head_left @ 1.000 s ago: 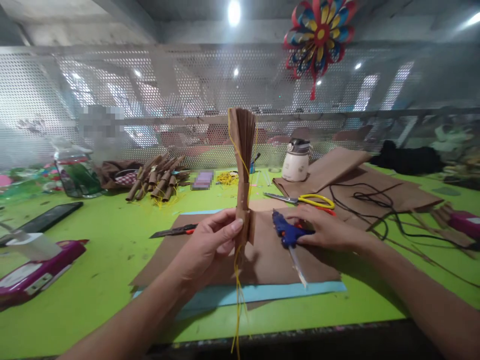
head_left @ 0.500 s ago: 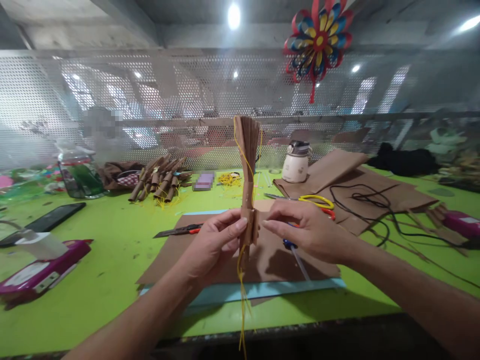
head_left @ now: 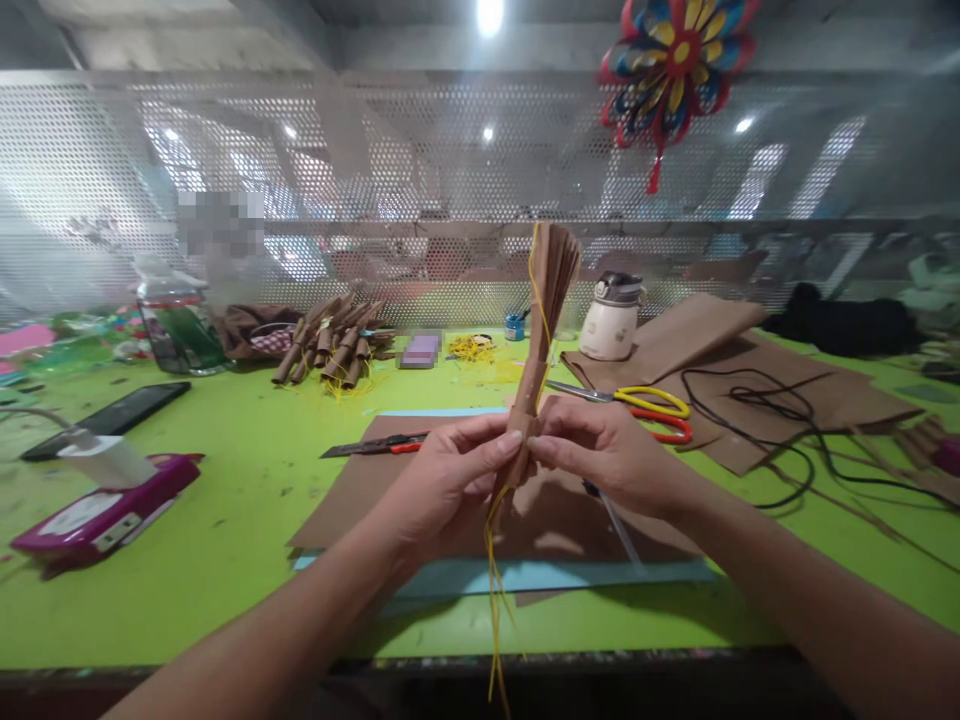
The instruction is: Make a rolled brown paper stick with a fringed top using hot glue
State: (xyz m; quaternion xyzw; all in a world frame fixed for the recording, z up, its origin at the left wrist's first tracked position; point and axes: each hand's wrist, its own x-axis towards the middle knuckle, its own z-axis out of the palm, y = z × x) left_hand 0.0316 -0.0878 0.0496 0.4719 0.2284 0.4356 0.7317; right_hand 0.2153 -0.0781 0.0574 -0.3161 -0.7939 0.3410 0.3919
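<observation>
Between my hands a folded brown paper bundle (head_left: 541,330) stands nearly upright, its pleated top fanned and leaning right. Yellow string (head_left: 491,570) runs along it and dangles from its lower end. My left hand (head_left: 465,465) is closed on the bundle's lower part, thumb in front. From the other side, my right hand (head_left: 600,450) pinches a paper band around the bundle; the fingertips of both hands almost meet. Beneath lies a brown sheet (head_left: 352,510) over light blue board (head_left: 525,577). A utility knife (head_left: 375,445) rests left of my left hand, and a screwdriver-like tool (head_left: 621,528) lies partly under my right hand.
Scissors (head_left: 652,403) with yellow and red handles lie beyond my right hand, beside a black cord (head_left: 795,400) and brown sheets (head_left: 750,370). A white bottle (head_left: 611,318) stands behind. To the left are rolled paper bundles (head_left: 334,345), a phone (head_left: 112,418) and a purple power strip (head_left: 112,510).
My right hand has moved in from beside the bundle and now grips its band. The bundle's top has tilted to the right. The whole view has shifted slightly.
</observation>
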